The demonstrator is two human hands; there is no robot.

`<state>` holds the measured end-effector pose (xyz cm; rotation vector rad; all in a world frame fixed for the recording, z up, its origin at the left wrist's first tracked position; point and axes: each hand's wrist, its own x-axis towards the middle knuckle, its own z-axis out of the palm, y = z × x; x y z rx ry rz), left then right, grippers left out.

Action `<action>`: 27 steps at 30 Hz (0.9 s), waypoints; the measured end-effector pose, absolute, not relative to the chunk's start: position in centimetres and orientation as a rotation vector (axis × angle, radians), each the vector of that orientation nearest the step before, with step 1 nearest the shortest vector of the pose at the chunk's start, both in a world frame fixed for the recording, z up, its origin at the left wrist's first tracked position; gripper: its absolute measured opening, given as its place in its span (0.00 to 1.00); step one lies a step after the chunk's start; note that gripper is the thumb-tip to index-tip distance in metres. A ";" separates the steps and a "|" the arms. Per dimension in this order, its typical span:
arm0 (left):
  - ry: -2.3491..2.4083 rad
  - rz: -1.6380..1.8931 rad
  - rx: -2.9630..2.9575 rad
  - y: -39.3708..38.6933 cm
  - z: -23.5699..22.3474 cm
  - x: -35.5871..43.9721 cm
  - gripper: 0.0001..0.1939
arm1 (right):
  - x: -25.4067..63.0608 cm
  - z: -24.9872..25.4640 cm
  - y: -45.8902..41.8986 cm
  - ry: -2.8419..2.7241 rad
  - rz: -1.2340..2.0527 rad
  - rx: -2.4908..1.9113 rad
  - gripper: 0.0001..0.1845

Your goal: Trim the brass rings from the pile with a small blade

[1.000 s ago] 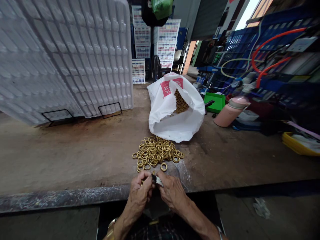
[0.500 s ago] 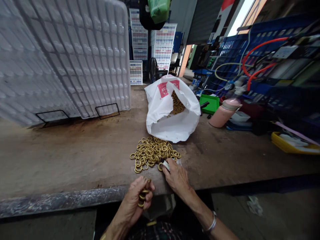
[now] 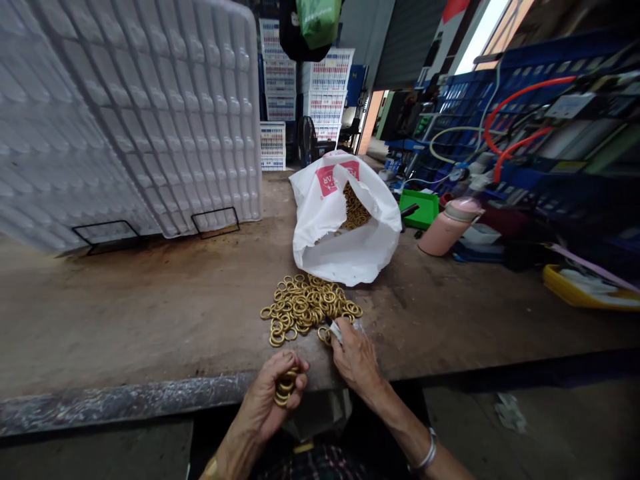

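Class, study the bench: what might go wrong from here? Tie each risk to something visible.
Several rings are bunched in the left grip near the bench's front edge; one might slip and fall.
The right grip, holding a small black-and-white item, might scatter the loose ring pile beside it.
The white bag gapes toward the pile, so a bump might spill rings inside it onto the bench.

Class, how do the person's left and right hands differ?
The left hand curls around several gold rings; the right hand has a small pale item at its fingers. The left hand is at the bench's near edge; the right hand, back upward, is by the ring pile. Both hands are ungloved.
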<state>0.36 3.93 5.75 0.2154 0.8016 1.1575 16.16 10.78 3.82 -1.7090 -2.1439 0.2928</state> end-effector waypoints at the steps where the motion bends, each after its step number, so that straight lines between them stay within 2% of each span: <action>1: 0.835 1.162 0.239 4.0 5.8 0.5 0.13 | 16.2 3.8 10.7 -2.130 0.337 -1.671 0.08; 8: 1.192 1.162 0.550 4.7 6.3 1.2 0.20 | 14.7 6.1 9.3 -2.083 0.729 -1.206 0.07; 11: 1.238 1.109 0.635 4.7 6.2 1.0 0.20 | 14.0 7.0 8.8 -2.086 0.868 -1.124 0.07; 21: 1.384 1.267 0.617 4.6 5.5 1.0 0.20 | 12.8 5.9 8.2 -1.602 1.441 -1.301 0.15; 27: 1.438 1.282 0.731 4.8 5.2 1.1 0.19 | 11.9 5.6 7.4 -1.602 1.466 -1.246 0.17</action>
